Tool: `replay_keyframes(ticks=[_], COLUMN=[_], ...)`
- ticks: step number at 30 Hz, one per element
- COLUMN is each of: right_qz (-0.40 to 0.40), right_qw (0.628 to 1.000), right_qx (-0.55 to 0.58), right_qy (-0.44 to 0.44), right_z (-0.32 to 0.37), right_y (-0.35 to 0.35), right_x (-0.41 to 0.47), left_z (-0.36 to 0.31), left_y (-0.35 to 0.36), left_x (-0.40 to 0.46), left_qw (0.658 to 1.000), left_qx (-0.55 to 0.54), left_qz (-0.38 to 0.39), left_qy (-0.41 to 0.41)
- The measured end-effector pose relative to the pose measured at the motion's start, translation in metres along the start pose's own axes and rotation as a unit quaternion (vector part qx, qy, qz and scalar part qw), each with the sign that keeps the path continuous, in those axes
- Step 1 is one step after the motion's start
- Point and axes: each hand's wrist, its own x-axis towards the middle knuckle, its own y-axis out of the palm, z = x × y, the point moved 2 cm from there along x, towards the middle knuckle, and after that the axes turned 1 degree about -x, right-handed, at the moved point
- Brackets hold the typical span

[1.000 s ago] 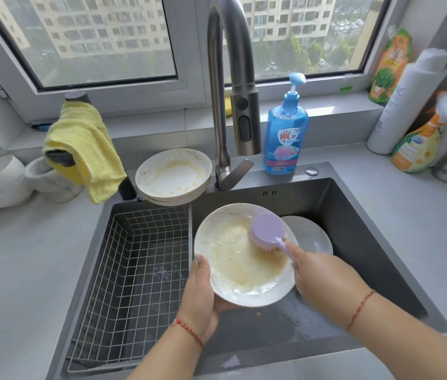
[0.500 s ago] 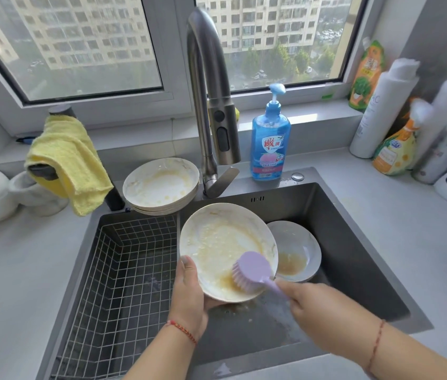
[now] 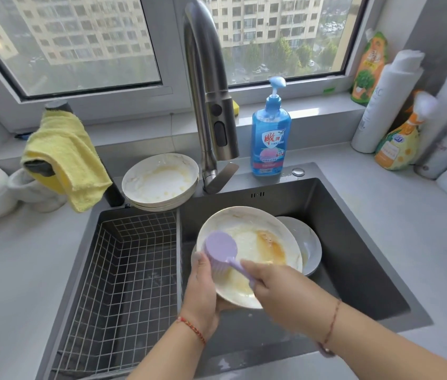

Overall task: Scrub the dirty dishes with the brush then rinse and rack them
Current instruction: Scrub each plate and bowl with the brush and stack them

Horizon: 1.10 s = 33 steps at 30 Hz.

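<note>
Scrubbing the first plate, plenty still to wash.

Wire rack point(image 3: 123, 270) on the left holds no dishes; far of it a dirty stack point(image 3: 160, 182) waits. Left hand point(image 3: 203, 292) grips the plate point(image 3: 258, 242) by its near-left rim, tilted over the sink point(image 3: 354, 242). Right hand point(image 3: 277, 286) curls round the purple brush point(image 3: 221, 249), bristles on the plate's left side; brown smear remains right. Another dish point(image 3: 308, 245) sits behind.

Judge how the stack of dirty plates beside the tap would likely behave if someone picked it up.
The stack of dirty plates looks ceramic, so probably rigid, heavy for its size and breakable. The top plate carries a greasy yellowish film, so it may be slippery. Several plates sit nested, so they could slide apart if tilted.
</note>
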Motion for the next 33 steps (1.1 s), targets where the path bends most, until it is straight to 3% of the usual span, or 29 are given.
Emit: replay_keyframes(ticks=[4, 7, 13, 17, 22, 25, 26, 28, 29, 31, 33], right_qz=[-0.129, -0.157, -0.210, -0.138, -0.088, -0.109, -0.115, -0.126, -0.132, -0.142, -0.143], right_qw=[0.983, 0.971, 0.953, 0.914, 0.783, 0.744, 0.740, 0.739, 0.741, 0.741, 0.735], right_qx=[-0.127, -0.168, 0.092, 0.308, 0.570, 0.612, 0.614, 0.606, 0.600, 0.592, 0.598], right_qy=[0.024, 0.065, 0.198, 0.224, 0.235, 0.246, 0.251, 0.265, 0.274, 0.284, 0.286], right_z=[-0.024, -0.046, -0.084, -0.087, -0.076, -0.073, -0.073, -0.074, -0.074, -0.073, -0.070], right_y=[-0.014, -0.021, -0.020, -0.002, 0.016, 0.015, 0.014, 0.013, 0.014, 0.014, 0.016], right_x=[0.032, 0.028, 0.024, 0.027, 0.027, 0.027, 0.027, 0.026, 0.025, 0.025, 0.026], left_z=[0.001, -0.007, -0.019, -0.018, -0.017, -0.019, -0.019, -0.021, -0.022, -0.014, 0.003], left_y=[-0.001, -0.006, -0.014, -0.015, -0.015, -0.012, -0.014, -0.019, -0.016, -0.009, -0.004], left_x=[-0.002, -0.002, -0.005, -0.006, -0.007, -0.009, -0.009, -0.015, -0.022, -0.030, -0.027], left_qw=[1.000, 1.000, 0.998, 0.999, 0.997, 0.996, 0.979, 0.869, 0.814, 0.724, 0.600], left_qx=[-0.004, -0.013, 0.007, -0.030, -0.022, 0.074, 0.187, 0.438, 0.494, 0.558, 0.646], left_qz=[0.010, -0.025, -0.056, -0.038, -0.015, -0.042, -0.077, -0.150, -0.140, -0.034, 0.053], left_qy=[-0.019, 0.013, 0.019, -0.026, -0.078, -0.037, 0.010, 0.173, 0.272, 0.406, 0.469])
